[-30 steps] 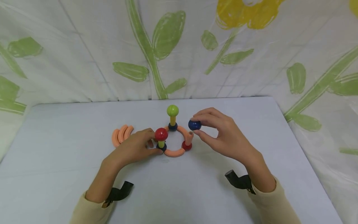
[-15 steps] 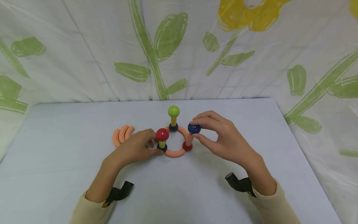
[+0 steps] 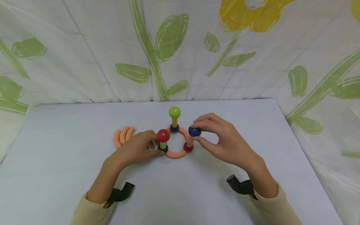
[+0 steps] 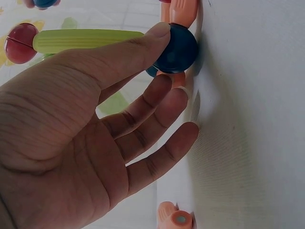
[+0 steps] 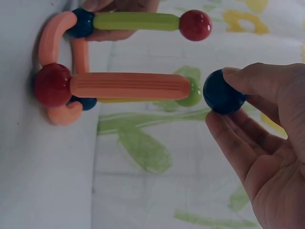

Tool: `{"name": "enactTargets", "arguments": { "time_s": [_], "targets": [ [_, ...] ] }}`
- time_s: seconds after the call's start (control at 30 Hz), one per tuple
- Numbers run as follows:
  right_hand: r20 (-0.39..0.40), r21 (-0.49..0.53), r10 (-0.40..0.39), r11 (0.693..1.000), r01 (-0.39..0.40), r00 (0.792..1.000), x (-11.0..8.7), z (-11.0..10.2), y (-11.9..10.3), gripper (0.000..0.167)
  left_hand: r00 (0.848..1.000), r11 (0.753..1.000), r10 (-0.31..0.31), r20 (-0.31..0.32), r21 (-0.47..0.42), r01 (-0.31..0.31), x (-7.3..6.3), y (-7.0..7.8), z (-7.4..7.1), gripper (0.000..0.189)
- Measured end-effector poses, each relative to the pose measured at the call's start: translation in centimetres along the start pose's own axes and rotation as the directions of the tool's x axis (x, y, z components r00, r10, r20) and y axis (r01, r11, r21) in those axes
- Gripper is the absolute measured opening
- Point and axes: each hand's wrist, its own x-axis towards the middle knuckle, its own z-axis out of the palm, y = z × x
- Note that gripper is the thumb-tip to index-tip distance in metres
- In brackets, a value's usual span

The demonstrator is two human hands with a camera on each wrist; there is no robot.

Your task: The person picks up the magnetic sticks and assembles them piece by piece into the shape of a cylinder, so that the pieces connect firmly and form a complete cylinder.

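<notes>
My right hand [image 3: 225, 139] pinches a dark blue ball [image 5: 223, 93] between thumb and fingers. In the right wrist view a small gap separates it from the free end of an upright orange rod [image 5: 131, 86], which stands on a red ball [image 5: 52, 86]. My left hand [image 3: 136, 146] holds another blue ball [image 4: 178, 50] at table level with its thumb and fingertips. From that ball rises a light green rod [image 4: 86, 40] topped by a red ball [image 3: 163, 135]. Curved orange pieces [image 3: 175, 154] join the base balls into a ring.
At the ring's far side a yellow rod [image 3: 174, 122] stands on a blue ball [image 3: 174, 127], capped by a lime green ball [image 3: 174, 112]. Several loose curved orange pieces [image 3: 122, 135] lie left of the ring on the white table [image 3: 180, 193]. A flower-patterned curtain [image 3: 98, 47] hangs behind.
My right hand has lowered the blue ball from beside and above the orange rod to just over its top. The left hand keeps its hold at the base.
</notes>
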Motion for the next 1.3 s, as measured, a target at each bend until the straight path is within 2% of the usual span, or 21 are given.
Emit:
{"name": "enactTargets", "arguments": {
  "time_s": [0.67,1.03,1.3],
  "targets": [
    [0.027,-0.014,-0.017,1.0,0.018,0.999,0.0,0.6,0.4,0.033,1.0,1.0,0.002,0.003,0.001,-0.002,-0.1,0.1,-0.1,0.027],
    [0.053,0.018,0.005,1.0,-0.006,0.999,0.0,0.7,0.6,0.05,1.0,1.0,0.005,0.001,-0.005,-0.005,-0.2,0.3,-0.2,0.03],
    [0.085,0.041,0.036,0.998,-0.04,0.996,-0.1,1.0,1.1,0.045,0.999,0.999,0.031,-0.011,-0.029,-0.031,0.0,0.4,-0.2,0.026]
  ]
}}
